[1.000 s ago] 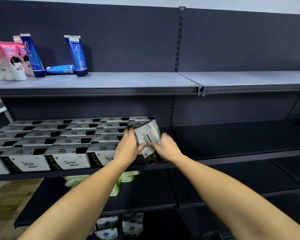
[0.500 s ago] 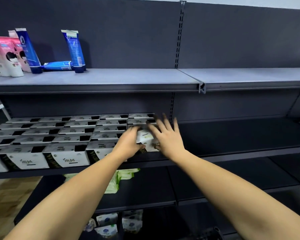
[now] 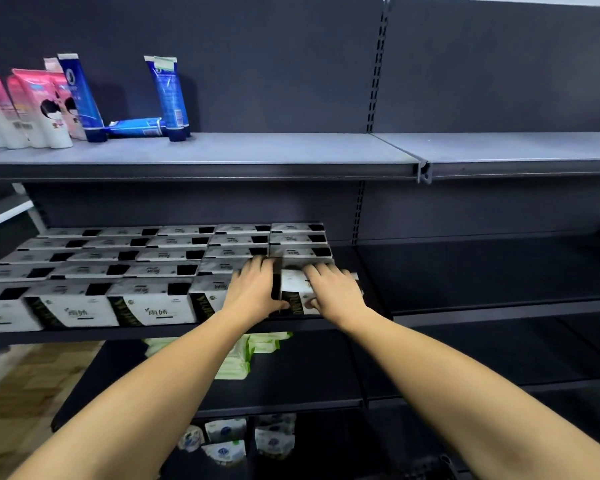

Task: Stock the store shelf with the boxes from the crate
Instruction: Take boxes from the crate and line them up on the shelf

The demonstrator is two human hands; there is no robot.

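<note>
Head cam: box [image 3: 293, 289] betw hands, gap to row [image 3: 153, 306] at its 9. L hand [image 3: 253, 289] flat-fingered there; R hand [image 3: 335, 294] at 3 pinches box.

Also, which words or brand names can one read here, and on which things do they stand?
"雨娇": front of the white boxes.
Gold lettering on the boxes' black sides: too blurred.
Print on the blue tubes, pink tubes: too small.
Nothing readable on the green packs.
</note>
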